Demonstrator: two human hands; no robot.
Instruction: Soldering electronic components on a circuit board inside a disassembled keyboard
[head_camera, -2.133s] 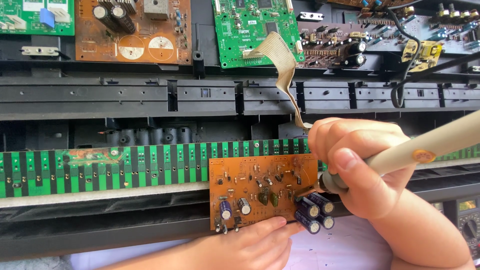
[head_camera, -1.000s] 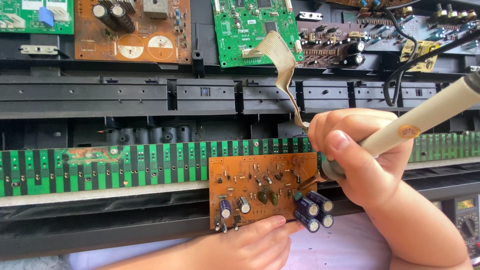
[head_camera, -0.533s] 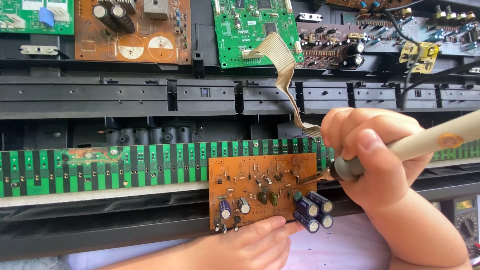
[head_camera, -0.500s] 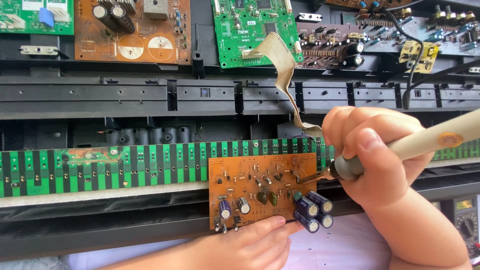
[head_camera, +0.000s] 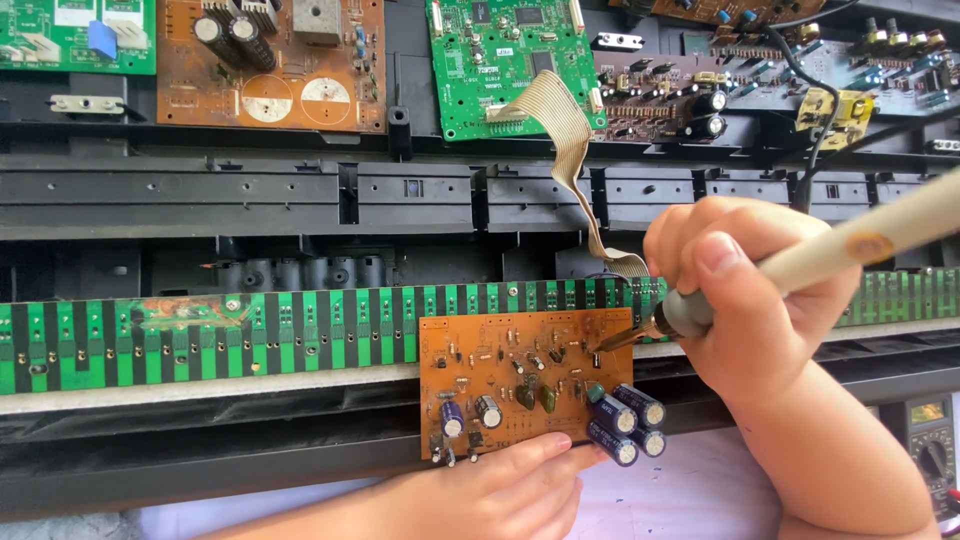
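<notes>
My left hand (head_camera: 500, 490) props up a small orange circuit board (head_camera: 510, 375) from below, fingers against its lower edge. The board carries small parts and several dark cylindrical capacitors (head_camera: 625, 420) at its lower right. My right hand (head_camera: 750, 300) grips a cream-handled soldering iron (head_camera: 850, 245), whose tip (head_camera: 610, 342) touches the board's upper right area. The board leans against a long green strip board (head_camera: 200, 335).
A black plastic chassis (head_camera: 250, 200) spans the view. Above it sit a green board (head_camera: 500, 60) with a grey ribbon cable (head_camera: 565, 130), a brown board (head_camera: 270, 65) and another dark board (head_camera: 670, 95). A multimeter (head_camera: 930, 455) lies at the lower right.
My right hand shifted a little right and tilted the soldering iron's handle lower, then higher again. The tip stays at the board's upper right. The left hand and board have not moved.
</notes>
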